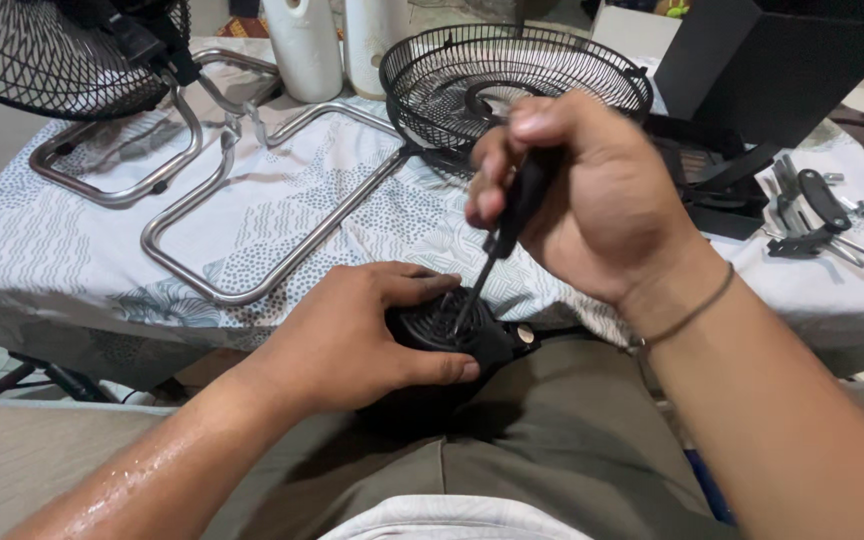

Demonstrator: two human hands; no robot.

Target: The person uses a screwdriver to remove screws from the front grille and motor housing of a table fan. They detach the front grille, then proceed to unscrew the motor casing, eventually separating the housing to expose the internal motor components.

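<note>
Far to the left of the left hand [352,340], up at the back, a black wire fan cage [62,50] hangs over the table [42,250]; the table has a pale cloth [282,210] with grey dots and leaf shapes; bent silver metal tubes [222,190] lie on the cloth, above and to the left of that hand; two white plastic bottles [304,45] stand at the back edge; the floor past the table looks grey and bare.

The left hand lies flat and curled around a small black round motor housing [457,335]; the housing sits on the person's lap, on greenish-brown trousers [552,440], just under the table edge; the thumb and fingers press its sides.

Above that hand, on the table, a black round fan grille [512,80] lies flat like a bowl.

The right hand [592,200] is closed tight in a fist around a black screwdriver [507,235]; the tip points down and touches the top of the housing; a thin band [687,315] goes around the wrist.

To the right of the right hand stands a big dark box [772,60]; near it on the cloth lie small grey and black hand tools [812,215].
</note>
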